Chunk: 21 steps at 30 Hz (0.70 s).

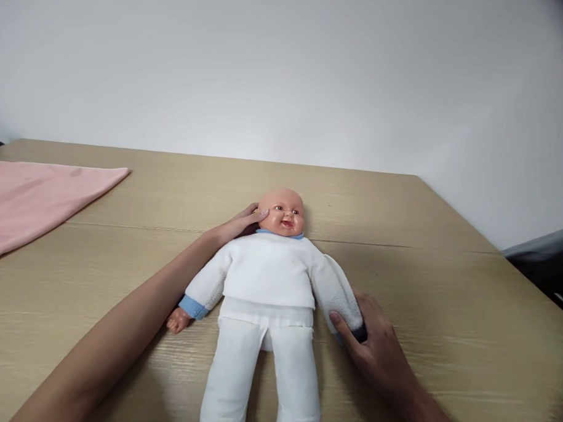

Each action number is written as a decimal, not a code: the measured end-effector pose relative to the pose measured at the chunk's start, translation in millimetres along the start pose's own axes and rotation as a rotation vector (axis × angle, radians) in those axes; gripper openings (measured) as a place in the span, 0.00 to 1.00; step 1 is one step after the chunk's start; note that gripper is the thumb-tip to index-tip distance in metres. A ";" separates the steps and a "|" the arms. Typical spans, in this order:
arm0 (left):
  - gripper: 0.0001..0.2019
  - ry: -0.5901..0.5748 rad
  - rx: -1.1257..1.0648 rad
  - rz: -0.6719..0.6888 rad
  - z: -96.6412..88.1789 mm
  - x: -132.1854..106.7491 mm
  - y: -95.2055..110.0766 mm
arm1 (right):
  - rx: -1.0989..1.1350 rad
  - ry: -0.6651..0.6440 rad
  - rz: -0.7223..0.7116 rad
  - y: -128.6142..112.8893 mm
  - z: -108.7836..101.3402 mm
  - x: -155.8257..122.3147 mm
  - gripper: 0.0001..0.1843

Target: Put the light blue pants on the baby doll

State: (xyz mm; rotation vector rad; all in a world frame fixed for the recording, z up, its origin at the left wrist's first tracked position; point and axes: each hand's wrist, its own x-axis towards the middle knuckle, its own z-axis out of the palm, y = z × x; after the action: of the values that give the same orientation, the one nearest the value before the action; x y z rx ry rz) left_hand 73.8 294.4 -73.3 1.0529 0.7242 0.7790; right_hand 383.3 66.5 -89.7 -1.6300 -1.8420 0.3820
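A baby doll [265, 279] in a white top and white trousers lies on its back on the wooden table [402, 231], head pointing away from me. My left hand [239, 225] reaches in from the left and rests against the side of the doll's head, fingers together and partly tucked behind it. My right hand [369, 337] grips the end of the doll's white sleeve [340, 295] on the right, thumb on top and fingers wrapped beneath. The doll's other arm lies out to the left, its small hand showing past a blue cuff [192, 306].
A pink cloth [36, 195] lies spread at the table's far left. A white wall stands behind the table. A dark object [546, 269] sits past the table's right edge.
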 end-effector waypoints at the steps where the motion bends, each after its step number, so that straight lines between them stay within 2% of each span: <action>1: 0.34 0.007 0.012 0.006 -1.3 1.0 -0.9 | 0.000 -0.005 -0.004 0.4 -0.1 -0.6 0.19; 6: 0.31 0.038 0.092 0.027 -5.9 2.1 -3.0 | 0.011 -0.016 0.018 1.4 0.2 -2.8 0.21; 15: 0.33 0.068 0.126 0.013 0.3 -0.8 1.6 | 0.061 -0.021 0.081 -1.7 1.7 1.0 0.23; 21: 0.35 -0.003 0.056 0.088 -0.7 0.3 -2.3 | 0.058 -0.001 0.109 -1.4 3.7 1.5 0.27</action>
State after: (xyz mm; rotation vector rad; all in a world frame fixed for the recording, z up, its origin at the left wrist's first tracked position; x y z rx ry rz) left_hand 73.9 294.3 -75.8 1.1420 0.7043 0.8363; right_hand 379.8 68.4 -91.1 -1.6949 -1.7310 0.4792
